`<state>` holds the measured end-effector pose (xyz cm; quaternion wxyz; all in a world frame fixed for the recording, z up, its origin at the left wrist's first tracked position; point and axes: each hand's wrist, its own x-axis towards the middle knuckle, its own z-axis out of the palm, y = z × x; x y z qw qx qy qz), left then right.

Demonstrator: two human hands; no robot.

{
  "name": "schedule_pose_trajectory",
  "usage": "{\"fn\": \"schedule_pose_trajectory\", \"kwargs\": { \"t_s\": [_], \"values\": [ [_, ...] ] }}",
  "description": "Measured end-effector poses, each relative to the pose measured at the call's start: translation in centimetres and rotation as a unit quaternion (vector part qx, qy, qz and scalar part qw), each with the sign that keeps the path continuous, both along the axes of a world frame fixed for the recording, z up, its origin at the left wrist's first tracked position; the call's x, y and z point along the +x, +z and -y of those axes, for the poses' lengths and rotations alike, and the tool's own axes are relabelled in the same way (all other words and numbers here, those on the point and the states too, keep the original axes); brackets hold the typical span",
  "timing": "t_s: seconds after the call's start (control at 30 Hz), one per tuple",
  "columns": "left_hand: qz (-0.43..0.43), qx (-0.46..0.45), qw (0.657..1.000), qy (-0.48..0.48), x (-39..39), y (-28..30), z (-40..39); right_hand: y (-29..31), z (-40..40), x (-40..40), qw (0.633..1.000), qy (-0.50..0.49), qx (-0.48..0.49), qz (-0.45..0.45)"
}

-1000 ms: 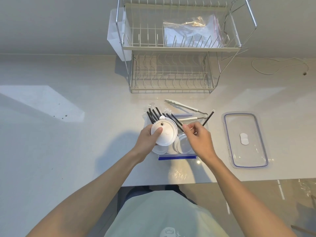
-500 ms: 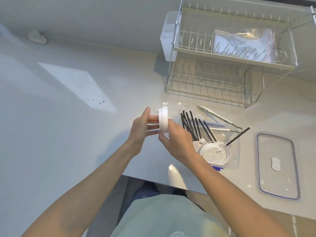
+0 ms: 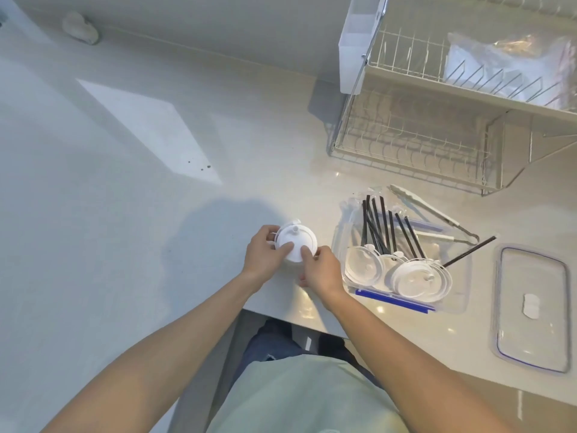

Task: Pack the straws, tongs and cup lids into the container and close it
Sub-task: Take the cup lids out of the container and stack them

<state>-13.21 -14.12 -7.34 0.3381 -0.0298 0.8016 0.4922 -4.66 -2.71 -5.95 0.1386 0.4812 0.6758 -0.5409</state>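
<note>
Pale counter runs under a plain wall, with a wire dish rack at the back right and a clear bag on its upper shelf. Sunlit patch on the counter to the left.

Both hands are together over the counter, left of the container. Left hand and right hand hold one white cup lid between them: fingers curled round its rim, both thumbs pressed on its top face. Lid faces up toward the camera; cannot tell whether it touches the counter.

Container is clear, rectangular, open, near the counter's front edge. Inside:
- more cup lids lying flat toward the near end, overlapping
- black straws fanned across the far end, tips leaning over the far rim; one straw sticks out over the right side
- blue clip strips along the near and far walls

Tongs lie at an angle at the container's far right corner; cannot tell if they rest on the rim or on the counter behind it.

Container cover lies flat on the counter just right of the container, blue seal line round its edge, apart from it.
</note>
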Motion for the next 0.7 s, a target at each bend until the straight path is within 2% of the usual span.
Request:
{"fn": "schedule_pose_trajectory", "kwargs": {
  "t_s": [0.07,0.17,0.23,0.3,0.37,0.43,0.53,0.6,0.7],
  "values": [
    [-0.022,-0.021,0.999,-0.026,0.1,-0.7,-0.4,-0.8,0.2,0.0,0.993,0.069,0.079,0.049],
    [-0.068,-0.064,0.993,-0.076,0.3,-1.5,-0.8,-1.1,0.5,-0.3,0.98,0.103,0.146,0.088],
    [-0.114,-0.104,0.982,-0.109,0.4,-2.0,-0.8,-0.9,0.6,-0.5,0.974,0.126,0.159,0.104],
    [-0.12,-0.128,0.976,-0.13,0.3,-2.1,-0.8,0.1,0.5,-0.6,0.974,0.14,0.142,0.107],
    [-0.102,-0.153,0.972,-0.143,0.3,-1.8,-1.0,1.7,-0.1,-0.2,0.979,0.138,0.132,0.066],
    [-0.127,-0.164,0.969,-0.135,0.4,-1.0,-1.5,3.6,-1.7,0.9,0.975,0.136,0.173,-0.01],
    [-0.228,-0.071,0.963,-0.122,0.9,1.6,-3.4,6.0,-6.1,4.0,0.948,0.113,0.286,-0.086],
    [-0.318,-0.008,0.929,-0.188,1.4,3.4,-5.7,6.5,-9.7,6.4,0.926,0.099,0.356,-0.079],
    [-0.402,0.048,0.849,-0.341,2.5,5.1,-9.5,5.9,-14.1,9.6,0.912,0.132,0.387,0.029]
  ]
}}
